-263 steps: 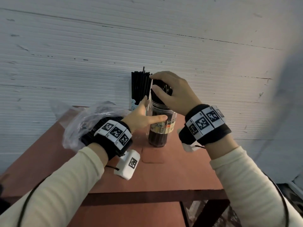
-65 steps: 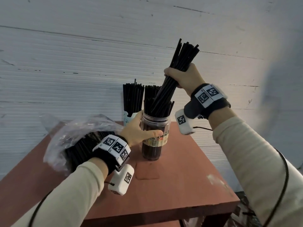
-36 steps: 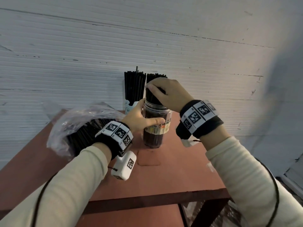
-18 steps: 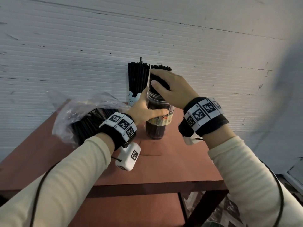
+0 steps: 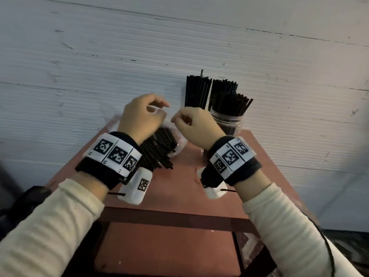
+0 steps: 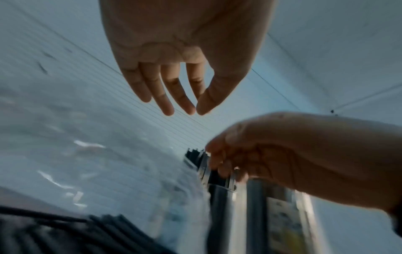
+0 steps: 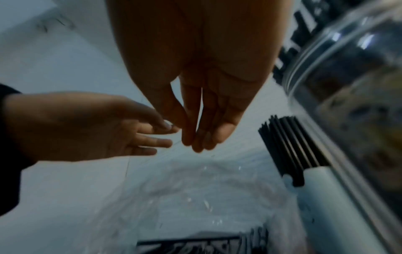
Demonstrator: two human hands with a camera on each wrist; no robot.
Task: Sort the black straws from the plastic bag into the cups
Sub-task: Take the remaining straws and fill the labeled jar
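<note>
Both hands, the left hand point(image 5: 142, 116) and right hand point(image 5: 196, 126), have left the jar point(image 5: 226, 121) and now hover, loosely curled and empty, above the bag point(image 5: 179, 144) of straws point(image 5: 159, 150) left of it: another batch follows.

Black straws point(image 5: 159, 148) in a clear plastic bag point(image 5: 180, 145), black-and-white checkered wristbands point(image 5: 114, 154), cream sleeves point(image 5: 50, 226), reddish-brown table point(image 5: 179, 192).

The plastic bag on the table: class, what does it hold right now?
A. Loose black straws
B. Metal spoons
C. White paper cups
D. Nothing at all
A: in the head view the clear plastic bag lies on the table with a bundle of black straws inside it, their near ends sticking out.
</note>
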